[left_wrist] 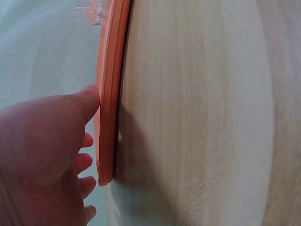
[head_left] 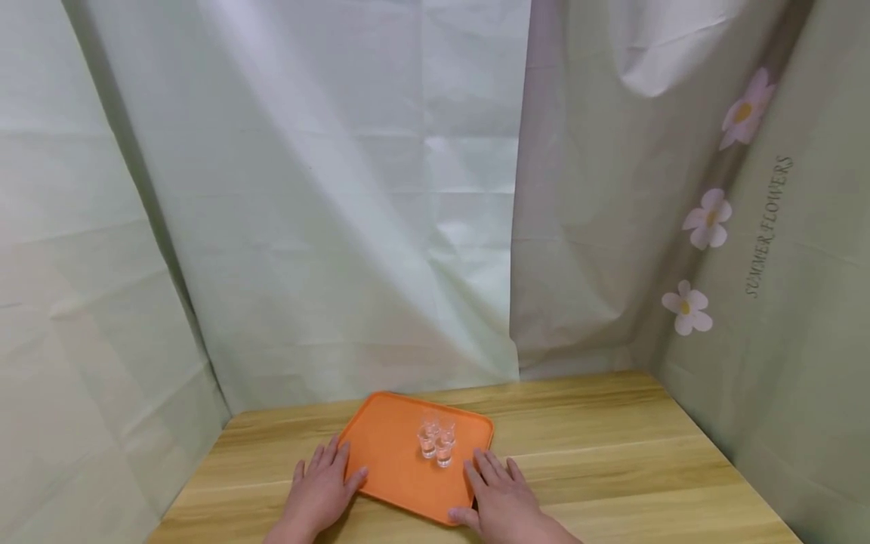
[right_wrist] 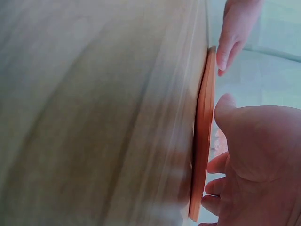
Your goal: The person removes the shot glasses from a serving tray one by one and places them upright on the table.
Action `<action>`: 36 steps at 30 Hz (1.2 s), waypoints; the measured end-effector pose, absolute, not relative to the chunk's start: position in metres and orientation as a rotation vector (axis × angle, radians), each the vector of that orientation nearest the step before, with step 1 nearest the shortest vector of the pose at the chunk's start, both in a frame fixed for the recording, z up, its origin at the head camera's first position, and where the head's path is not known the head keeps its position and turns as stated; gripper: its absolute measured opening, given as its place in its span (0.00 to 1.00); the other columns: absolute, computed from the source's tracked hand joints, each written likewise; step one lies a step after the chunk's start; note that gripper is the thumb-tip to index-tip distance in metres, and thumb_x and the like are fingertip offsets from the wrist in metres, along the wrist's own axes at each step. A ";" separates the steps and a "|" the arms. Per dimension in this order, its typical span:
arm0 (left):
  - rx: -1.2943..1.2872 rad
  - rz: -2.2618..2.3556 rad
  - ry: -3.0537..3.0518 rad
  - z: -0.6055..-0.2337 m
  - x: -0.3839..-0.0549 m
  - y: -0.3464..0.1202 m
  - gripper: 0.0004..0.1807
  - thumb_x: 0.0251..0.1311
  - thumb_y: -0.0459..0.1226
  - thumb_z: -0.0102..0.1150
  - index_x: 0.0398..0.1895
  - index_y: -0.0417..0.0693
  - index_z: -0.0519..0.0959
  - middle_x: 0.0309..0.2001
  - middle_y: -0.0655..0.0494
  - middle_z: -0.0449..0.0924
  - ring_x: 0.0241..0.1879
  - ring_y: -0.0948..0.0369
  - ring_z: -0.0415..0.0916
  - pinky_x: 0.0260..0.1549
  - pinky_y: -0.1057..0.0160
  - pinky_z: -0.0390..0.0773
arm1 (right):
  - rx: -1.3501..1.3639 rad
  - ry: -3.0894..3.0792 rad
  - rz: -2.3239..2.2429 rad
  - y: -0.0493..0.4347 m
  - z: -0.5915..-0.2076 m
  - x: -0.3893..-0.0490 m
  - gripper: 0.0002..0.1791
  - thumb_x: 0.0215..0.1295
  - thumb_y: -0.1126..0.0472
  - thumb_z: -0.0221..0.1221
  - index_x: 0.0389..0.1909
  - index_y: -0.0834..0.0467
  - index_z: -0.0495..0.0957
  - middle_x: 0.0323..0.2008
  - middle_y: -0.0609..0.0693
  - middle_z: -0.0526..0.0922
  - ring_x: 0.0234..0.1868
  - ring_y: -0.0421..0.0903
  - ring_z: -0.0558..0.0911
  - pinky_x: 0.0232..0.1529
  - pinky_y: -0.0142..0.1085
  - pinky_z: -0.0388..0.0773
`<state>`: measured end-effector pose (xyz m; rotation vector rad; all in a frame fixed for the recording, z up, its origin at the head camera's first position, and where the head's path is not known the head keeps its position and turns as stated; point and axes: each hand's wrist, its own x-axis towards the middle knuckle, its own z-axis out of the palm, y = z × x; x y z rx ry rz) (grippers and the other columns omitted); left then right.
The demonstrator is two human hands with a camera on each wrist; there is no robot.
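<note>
An orange rectangular tray with a raised rim (head_left: pixel 387 446) sits at a slant on the wood-grain table (head_left: pixel 612 453), and seems to lie flat. Four small clear glasses (head_left: pixel 440 444) stand upright in a tight cluster right of the tray's middle, perhaps so grouped to keep them together.

The left hand (head_left: pixel 319 487) lies at the tray's left edge, the right hand (head_left: pixel 504 495) at its right edge — both with fingers extended, neither wrapped around anything. Since the table seems to bear the weight, such light contact is probably enough to steady the tray.

The rear glasses are partly hidden by the front ones; whether any holds liquid is hard to tell — and the tray's underside is out of sight.
</note>
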<state>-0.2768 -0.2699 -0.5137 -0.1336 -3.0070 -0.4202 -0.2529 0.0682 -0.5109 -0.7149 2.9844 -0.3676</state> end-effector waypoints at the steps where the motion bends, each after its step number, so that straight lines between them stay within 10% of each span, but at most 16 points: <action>1: -0.135 -0.423 -3.009 -0.514 -0.277 -0.270 0.41 0.80 0.57 0.60 0.77 0.30 0.73 0.79 0.25 0.64 0.78 0.24 0.59 0.70 0.17 0.55 | -0.713 2.990 -0.360 0.068 -0.511 -0.253 0.50 0.77 0.25 0.54 0.82 0.60 0.71 0.82 0.61 0.67 0.84 0.58 0.64 0.78 0.68 0.61; 36: -0.152 -0.379 -3.009 -0.516 -0.268 -0.263 0.40 0.77 0.57 0.65 0.72 0.28 0.77 0.71 0.18 0.70 0.73 0.24 0.67 0.72 0.23 0.60 | -0.757 2.966 -0.395 0.082 -0.505 -0.257 0.54 0.74 0.25 0.61 0.80 0.66 0.71 0.80 0.63 0.71 0.82 0.59 0.68 0.78 0.65 0.63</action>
